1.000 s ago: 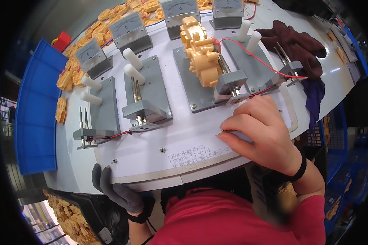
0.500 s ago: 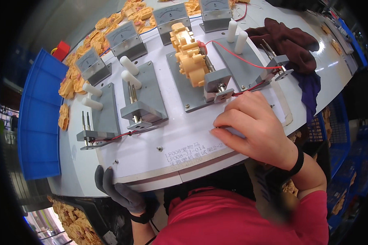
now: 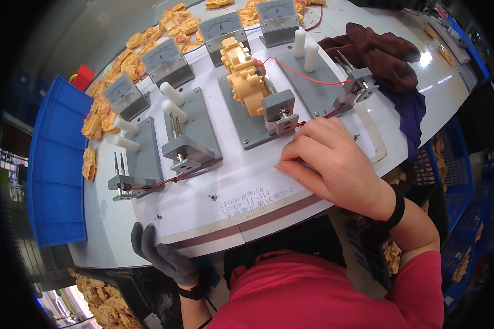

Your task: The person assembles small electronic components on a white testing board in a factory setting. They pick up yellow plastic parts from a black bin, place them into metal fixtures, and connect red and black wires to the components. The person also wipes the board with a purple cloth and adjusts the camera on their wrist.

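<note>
My bare right hand (image 3: 332, 167) rests over the front right of the white test board (image 3: 241, 175), thumb and fingertips pinched together. Whatever lies between them is too small or hidden to make out. Just beyond it, a yellow plastic gearbox (image 3: 247, 90) with a red wire sits on a grey fixture (image 3: 233, 118), against the metal probe block (image 3: 280, 112). In a grey glove, my left hand (image 3: 164, 255) lies at the board's front left edge, fingers extended and apart, holding nothing. Small toggle switches (image 3: 213, 197) stick up from the board between the hands.
Grey fixtures with white pegs (image 3: 174, 94) and upright probes stand left and right of the gearbox. Analog meters (image 3: 167, 60) line the back, with many yellow gearboxes (image 3: 142, 41) heaped behind. A blue bin (image 3: 60, 164) stands left; a dark cloth (image 3: 381, 52) lies right.
The view has shifted slightly. My right hand stays pinched at about the same place on the board, and the left hand remains at the front edge. The gearbox is still on its fixture.
</note>
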